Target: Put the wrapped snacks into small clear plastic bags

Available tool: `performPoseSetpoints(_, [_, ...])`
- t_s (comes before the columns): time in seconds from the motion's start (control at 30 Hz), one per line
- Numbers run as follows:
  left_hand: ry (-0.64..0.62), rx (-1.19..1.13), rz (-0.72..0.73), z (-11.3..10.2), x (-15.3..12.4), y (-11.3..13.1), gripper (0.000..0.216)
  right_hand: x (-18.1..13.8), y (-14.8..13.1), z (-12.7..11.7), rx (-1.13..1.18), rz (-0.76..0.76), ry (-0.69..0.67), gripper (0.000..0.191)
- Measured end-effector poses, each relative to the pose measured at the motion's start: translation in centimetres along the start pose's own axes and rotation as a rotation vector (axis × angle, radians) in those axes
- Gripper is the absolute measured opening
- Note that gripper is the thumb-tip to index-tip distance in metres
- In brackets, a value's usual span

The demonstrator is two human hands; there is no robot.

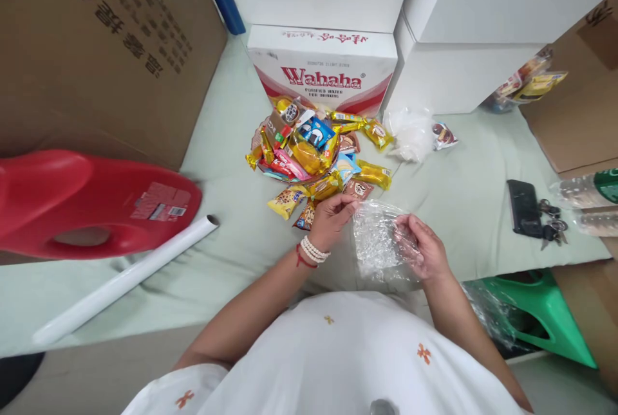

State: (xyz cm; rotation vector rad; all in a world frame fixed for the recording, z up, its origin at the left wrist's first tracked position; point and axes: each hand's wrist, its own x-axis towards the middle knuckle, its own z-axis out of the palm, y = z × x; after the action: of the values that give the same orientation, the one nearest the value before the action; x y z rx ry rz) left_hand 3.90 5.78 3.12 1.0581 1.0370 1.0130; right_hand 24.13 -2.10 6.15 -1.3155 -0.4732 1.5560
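A clear plastic bag (375, 241) hangs between both my hands, just in front of my body. My left hand (332, 217), with a bead bracelet and red thread at the wrist, pinches the bag's upper left edge. My right hand (421, 246) grips the bag's right side, fingers curled around the plastic. Just beyond the hands lies a pile of wrapped snacks (313, 151) in yellow, blue, pink and brown packets on the pale green table (232, 145).
A Wahaha carton (322, 67) stands behind the pile, white boxes beyond it. A red plastic stool (91, 202) and white tube (125, 280) lie left. A crumpled clear bag (410, 133), black phone (524, 208), keys (553, 225) and bottles (586, 191) sit right. A green stool (545, 312) is below the edge.
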Motion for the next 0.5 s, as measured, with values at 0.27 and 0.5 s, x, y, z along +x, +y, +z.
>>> performPoseSetpoints(0.27, [-0.002, 0.066, 0.087, -2.2, -1.0, 0.2, 0.035, 0.2, 0.6, 0.2, -0.224, -0.081, -0.010, 0.046])
performPoseSetpoints(0.5, [-0.006, -0.066, 0.031, -3.3, -1.2, 1.5, 0.022, 0.2, 0.2, -0.3, -0.714, -0.556, -0.070, 0.031])
